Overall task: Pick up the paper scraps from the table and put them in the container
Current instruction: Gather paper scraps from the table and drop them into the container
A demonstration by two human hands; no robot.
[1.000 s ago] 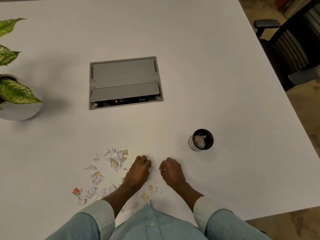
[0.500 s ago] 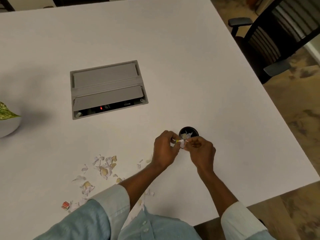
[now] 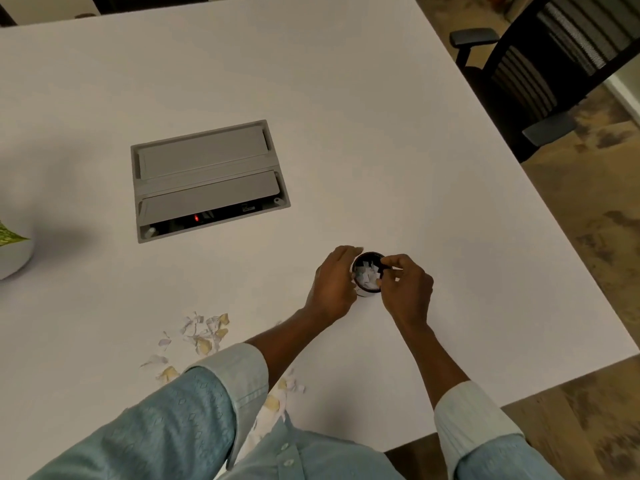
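Steadying the container (image 3: 367,276) near the table's (image 3: 346,98) right edge, the left hand (image 3: 335,283) is cupping its side while the right hand (image 3: 406,289), fingers (image 3: 387,262) pinched together over the rim, is best dropping low; many scraps (image 3: 204,332) are lying near the front edge.

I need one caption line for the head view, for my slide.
Both hands at the container; paper scraps remain on the table.

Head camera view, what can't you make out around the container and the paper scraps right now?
- Container sides: covered by left hand and right hand.
- Right fingertips: pinched; too small to tell whether they hold paper.
- Paper scraps near the body: partly hidden by left sleeve.
- Plant pot: cut off by the left edge.
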